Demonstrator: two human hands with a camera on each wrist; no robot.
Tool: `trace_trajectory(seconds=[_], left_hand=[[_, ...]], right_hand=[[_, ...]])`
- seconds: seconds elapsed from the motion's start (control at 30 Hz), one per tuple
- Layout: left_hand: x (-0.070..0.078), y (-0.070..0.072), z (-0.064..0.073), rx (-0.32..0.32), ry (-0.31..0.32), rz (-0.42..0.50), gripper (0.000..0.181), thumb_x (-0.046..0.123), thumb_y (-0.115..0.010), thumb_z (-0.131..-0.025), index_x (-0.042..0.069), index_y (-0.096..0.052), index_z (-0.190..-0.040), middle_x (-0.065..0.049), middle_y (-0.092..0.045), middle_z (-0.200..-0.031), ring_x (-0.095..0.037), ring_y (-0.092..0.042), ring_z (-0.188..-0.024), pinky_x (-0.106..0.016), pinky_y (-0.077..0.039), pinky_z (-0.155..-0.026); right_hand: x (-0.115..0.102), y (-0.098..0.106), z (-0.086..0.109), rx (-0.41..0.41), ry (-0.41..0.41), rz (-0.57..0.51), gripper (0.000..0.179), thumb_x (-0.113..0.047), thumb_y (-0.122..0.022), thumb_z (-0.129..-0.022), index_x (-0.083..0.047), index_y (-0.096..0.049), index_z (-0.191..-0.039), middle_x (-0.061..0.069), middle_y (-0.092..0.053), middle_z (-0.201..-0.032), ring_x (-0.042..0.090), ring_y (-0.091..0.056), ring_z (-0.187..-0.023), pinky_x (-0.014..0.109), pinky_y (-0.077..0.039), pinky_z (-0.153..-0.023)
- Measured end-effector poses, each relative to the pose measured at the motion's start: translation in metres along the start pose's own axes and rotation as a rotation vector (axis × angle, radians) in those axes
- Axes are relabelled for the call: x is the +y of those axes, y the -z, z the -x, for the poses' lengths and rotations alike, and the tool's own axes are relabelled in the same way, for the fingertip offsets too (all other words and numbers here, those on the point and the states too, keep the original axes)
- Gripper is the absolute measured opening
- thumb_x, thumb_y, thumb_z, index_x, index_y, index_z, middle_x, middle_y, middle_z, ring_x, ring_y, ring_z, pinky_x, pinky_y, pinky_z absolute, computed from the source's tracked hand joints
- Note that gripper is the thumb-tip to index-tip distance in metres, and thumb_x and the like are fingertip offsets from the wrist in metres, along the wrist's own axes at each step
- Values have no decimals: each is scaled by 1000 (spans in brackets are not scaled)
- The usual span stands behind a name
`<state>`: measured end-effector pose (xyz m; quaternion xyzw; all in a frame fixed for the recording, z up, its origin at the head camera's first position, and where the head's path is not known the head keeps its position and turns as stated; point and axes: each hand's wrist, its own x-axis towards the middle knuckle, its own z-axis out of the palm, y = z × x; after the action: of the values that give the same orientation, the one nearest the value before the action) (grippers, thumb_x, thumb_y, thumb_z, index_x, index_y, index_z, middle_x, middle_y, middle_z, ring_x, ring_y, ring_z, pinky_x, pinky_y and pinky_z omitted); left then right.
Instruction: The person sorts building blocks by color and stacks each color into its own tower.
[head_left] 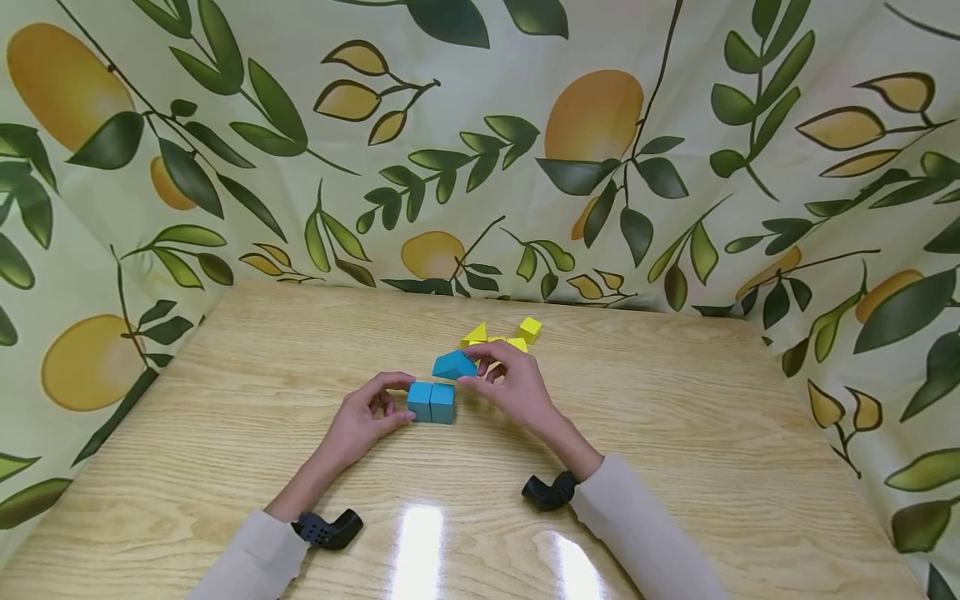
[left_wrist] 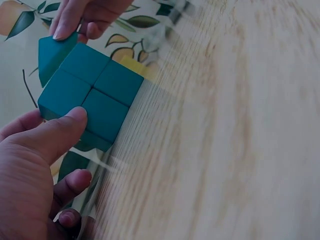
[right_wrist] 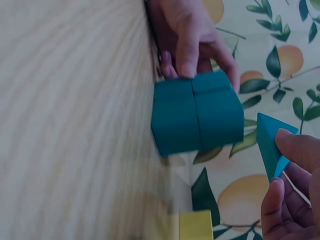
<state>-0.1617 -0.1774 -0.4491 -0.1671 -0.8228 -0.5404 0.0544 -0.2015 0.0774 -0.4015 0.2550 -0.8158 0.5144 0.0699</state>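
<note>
In the head view, a bright leafy cloth [head_left: 465, 75] stands behind the wooden table [head_left: 225, 408]. Yellow blocks [head_left: 477, 335] sit around eleven o'clock from the right hand [head_left: 517, 385], and a separate yellow cube [head_left: 529, 330] is nearer twelve. The right hand stands in front of the yellow group and hides part of it, so their number is hard to make out. A black device [head_left: 550, 492] sits at the right wrist, and another shows at the left. The right hand pinches a blue wedge [head_left: 452, 365], which lies toward ten o'clock from it. The left hand [head_left: 362, 425] is partly closed, gripping the blue cubes [head_left: 420, 403] at its three o'clock; the wedge is near them, at their one o'clock.

In the left wrist view, a blurred patch of yellow peeks out at two o'clock of the cubes, which show four faces, two by two. The right hand is cut off at the top. The left thumb presses on a lower face.

In the right wrist view, a yellow block lies at six o'clock of the cubes, cropped below. The right edge cuts the right hand; its thumb and fingers hold the wedge at four o'clock of the cubes, visibly apart from them.
</note>
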Motion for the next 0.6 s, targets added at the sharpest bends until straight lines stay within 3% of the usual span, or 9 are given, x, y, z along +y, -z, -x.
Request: trace_trajectory(seconds=[0.23,0.33,0.43,0.6], left_hand=[[1,0,0,2,24,-10,46,11,-76,-82,23,-59,-123,-2,-63,-113,-22,-50,-73,-26,-41,-62],[16,1,1,-2,21,-15,45,6,-74,-83,16,-59,-124,-6,-63,-113,-23,-50,-72,-27,-41,-62],[17,1,1,-3,30,-22,46,3,-73,-83,13,-59,-125,-8,-63,-112,-25,-50,-72,-28,-40,-62],[1,0,0,5,25,-6,46,11,-76,-82,22,-59,-124,-2,-63,-112,-21,-51,-71,-27,-40,-61]], right_hand=[[-5,-13,3,-77,47,12,35,-18,-79,-79,-12,-68,-112,-3,-60,-91,12,-55,-79,29,-52,-67],[-6,-17,4,-94,55,6,34,-19,-79,-79,-12,-69,-111,-3,-59,-88,12,-54,-79,32,-52,-67],[-7,-21,4,-108,70,6,34,-19,-79,-79,-12,-69,-111,-4,-60,-89,12,-54,-78,29,-52,-66],[-7,-24,4,-124,93,12,34,-20,-79,-80,-11,-69,-111,-4,-61,-92,14,-55,-79,27,-52,-65]])
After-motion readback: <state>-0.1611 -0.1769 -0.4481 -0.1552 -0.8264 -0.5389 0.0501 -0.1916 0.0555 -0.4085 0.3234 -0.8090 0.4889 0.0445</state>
